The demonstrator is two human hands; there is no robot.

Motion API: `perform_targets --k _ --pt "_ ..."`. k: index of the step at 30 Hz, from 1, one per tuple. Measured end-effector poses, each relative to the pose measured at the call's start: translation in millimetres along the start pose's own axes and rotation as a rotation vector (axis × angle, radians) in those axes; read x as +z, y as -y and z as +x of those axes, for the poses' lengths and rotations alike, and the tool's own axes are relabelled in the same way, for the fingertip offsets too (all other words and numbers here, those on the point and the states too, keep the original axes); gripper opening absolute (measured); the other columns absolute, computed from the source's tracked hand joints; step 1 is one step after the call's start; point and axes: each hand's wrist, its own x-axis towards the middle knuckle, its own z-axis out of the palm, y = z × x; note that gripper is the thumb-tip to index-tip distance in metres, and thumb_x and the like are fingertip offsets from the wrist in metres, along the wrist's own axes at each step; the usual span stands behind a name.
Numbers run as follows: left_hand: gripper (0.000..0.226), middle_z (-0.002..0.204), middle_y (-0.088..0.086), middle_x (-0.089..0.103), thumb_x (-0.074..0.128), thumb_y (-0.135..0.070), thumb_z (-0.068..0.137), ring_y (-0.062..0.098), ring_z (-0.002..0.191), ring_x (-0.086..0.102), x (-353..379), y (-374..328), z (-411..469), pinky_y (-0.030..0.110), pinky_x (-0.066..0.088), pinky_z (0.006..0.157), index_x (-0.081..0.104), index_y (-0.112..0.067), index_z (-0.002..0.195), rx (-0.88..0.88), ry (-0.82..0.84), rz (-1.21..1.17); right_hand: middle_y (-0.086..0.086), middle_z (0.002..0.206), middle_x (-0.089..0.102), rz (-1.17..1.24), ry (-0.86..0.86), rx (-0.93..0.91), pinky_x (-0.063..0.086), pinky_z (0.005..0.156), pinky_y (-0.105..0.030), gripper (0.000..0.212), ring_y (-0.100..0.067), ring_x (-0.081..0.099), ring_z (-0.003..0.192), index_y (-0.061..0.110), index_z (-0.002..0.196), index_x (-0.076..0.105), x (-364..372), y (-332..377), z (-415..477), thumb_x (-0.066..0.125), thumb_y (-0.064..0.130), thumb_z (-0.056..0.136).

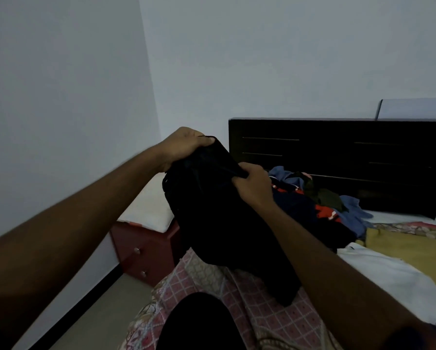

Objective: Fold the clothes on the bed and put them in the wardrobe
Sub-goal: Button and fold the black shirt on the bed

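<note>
Closest in, a black rounded shape (194,322) sat low on the patterned bed (237,286); whether it was a knee or cloth could not be told. Above it both forearms reached out to a black garment (219,223). The left hand (184,145) gripped its top edge, thumb over the fabric. The right hand (252,185) was clenched on the same edge just beside it and lower. Held up this way, the garment hung free with its bottom end trailing onto the bed, likely so it could fall straight before folding. Behind it a pile (325,205) of blue, red and dark clothes lay near the headboard (338,160). A white piece (388,274) and a yellow one (401,246) lay nearer on the right, all unfolded. Folding seemed barely begun. No wardrobe was in view. A red cabinet (146,251) stood beside the bed on the left.
</note>
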Motion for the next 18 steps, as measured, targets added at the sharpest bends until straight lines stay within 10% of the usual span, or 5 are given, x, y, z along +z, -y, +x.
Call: perform_targets --k 7,14,18 --pt "0.028 0.08 0.008 0.064 0.063 -0.036 0.095 0.018 0.069 0.059 -25 21 -11 0.028 0.048 0.067 0.064 -0.011 0.081 -0.045 0.1 -0.064 0.002 0.07 0.073 0.141 0.473 0.16 0.051 0.065 -0.022 0.017 -0.012 0.068 0.064 0.005 0.076 0.075 -46 -33 -8 0.079 0.019 0.085" --pt "0.044 0.061 0.002 0.055 0.058 -0.036 0.099 0.009 0.054 0.05 -29 44 -2 0.025 0.04 0.057 0.06 -0.001 0.073 0.12 0.025 0.449 -0.015 0.087 0.057 0.172 0.173 0.22 0.041 0.076 -0.036 0.022 -0.024 0.055 0.079 -0.002 0.098 0.061 -36 -74 -8 0.056 0.019 0.102" --pt "0.036 0.083 0.005 0.065 0.047 -0.034 0.104 0.017 0.078 0.06 -15 83 10 0.032 0.045 0.073 0.065 -0.006 0.091 0.09 -0.069 0.511 -0.01 0.089 0.065 0.357 0.223 0.363 0.051 0.071 -0.029 0.016 -0.022 0.061 0.08 0.008 0.1 0.064 -18 -90 -26 0.055 0.02 0.103"
